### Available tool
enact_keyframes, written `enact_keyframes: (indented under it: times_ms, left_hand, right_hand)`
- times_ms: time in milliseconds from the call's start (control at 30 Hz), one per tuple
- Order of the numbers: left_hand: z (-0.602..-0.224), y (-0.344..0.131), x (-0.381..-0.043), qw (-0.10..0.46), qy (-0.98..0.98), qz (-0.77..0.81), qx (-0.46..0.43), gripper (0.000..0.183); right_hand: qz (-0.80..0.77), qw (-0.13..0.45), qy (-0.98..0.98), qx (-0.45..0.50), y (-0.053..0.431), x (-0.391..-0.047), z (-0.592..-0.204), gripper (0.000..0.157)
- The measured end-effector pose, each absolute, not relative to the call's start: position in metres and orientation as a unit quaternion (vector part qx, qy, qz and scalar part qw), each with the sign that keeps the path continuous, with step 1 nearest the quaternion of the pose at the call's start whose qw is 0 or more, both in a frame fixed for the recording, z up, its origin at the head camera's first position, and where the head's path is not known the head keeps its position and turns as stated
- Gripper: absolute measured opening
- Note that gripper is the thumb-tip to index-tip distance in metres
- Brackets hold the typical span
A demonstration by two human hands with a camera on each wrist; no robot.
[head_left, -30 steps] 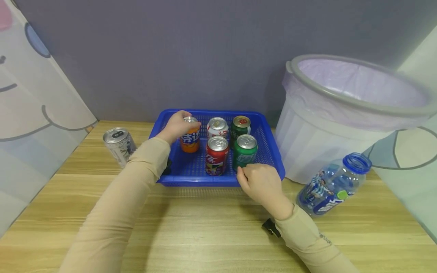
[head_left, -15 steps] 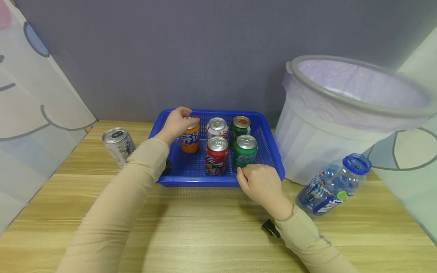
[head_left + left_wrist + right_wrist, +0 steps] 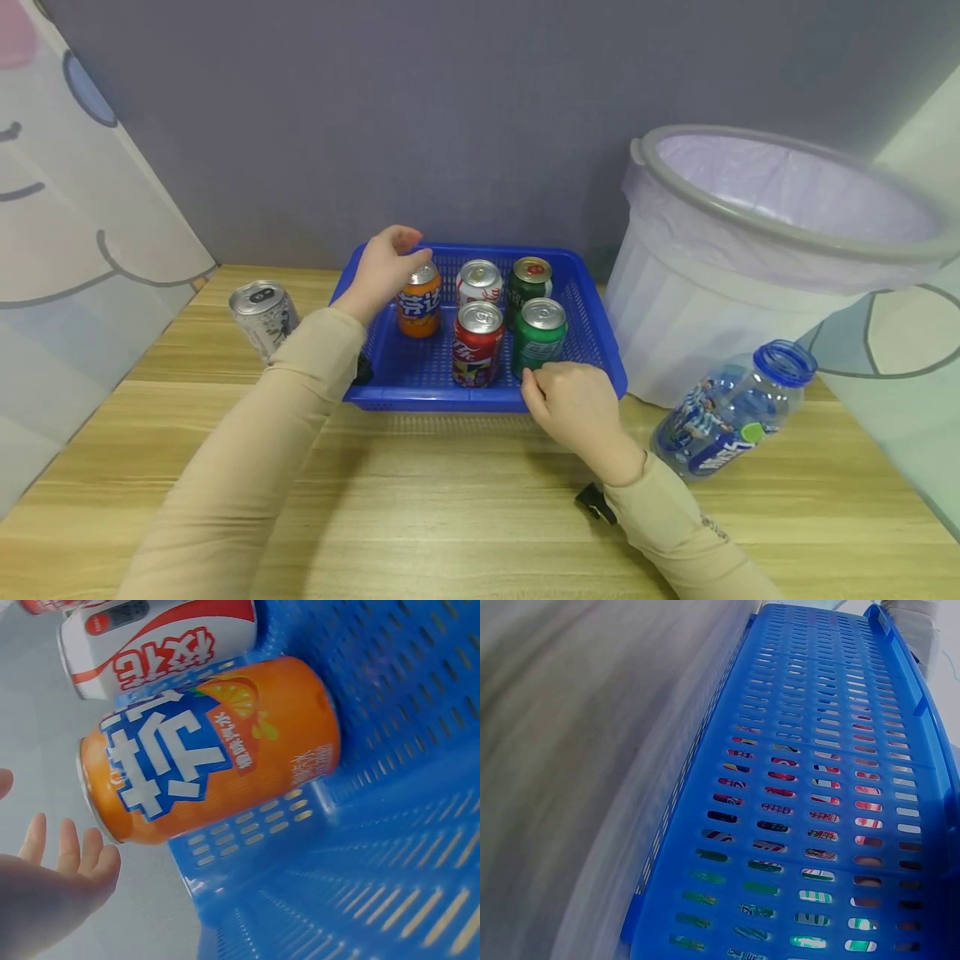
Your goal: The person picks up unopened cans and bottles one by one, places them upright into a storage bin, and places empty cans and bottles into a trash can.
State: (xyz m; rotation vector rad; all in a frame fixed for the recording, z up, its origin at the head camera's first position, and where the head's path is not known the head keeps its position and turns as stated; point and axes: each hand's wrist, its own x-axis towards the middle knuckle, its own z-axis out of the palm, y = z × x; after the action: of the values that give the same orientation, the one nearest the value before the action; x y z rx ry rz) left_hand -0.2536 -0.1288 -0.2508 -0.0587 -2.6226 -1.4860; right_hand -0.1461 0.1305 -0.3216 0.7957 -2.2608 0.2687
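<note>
My left hand hovers at the top of an upright orange soda can, fingers loosely spread. In the left wrist view a gap shows between that hand and the can. The can stands at the left inside a blue plastic basket. Beside it are a white-and-red can, a red can, a green can and a dark green can. My right hand grips the basket's front rim near the right corner; its fingertips are hidden in the head view.
A silver-white printed can stands on the wooden table left of the basket. To the right are a lined white bin and an uncapped clear bottle. A black buckle lies by the right sleeve. A grey wall rises behind.
My left hand has let go of the orange can and lifted slightly up and left, fingers parting. The can stays in place. The right hand has not moved.
</note>
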Motion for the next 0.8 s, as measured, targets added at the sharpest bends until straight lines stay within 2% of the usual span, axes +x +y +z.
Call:
enact_keyframes:
  times_ms: [400, 800]
  left_hand:
    - [-0.223, -0.129, -0.242, 0.12, -0.835, -0.534, -0.059, 0.037]
    - [-0.191, -0.13, -0.212, 0.1, -0.836, -0.53, -0.1, 0.036]
  right_hand:
    - [0.101, 0.355, -0.877, 0.306, 0.131, -0.145, -0.322, 0.046]
    - [0.1, 0.355, -0.877, 0.308, 0.131, -0.146, -0.322, 0.046]
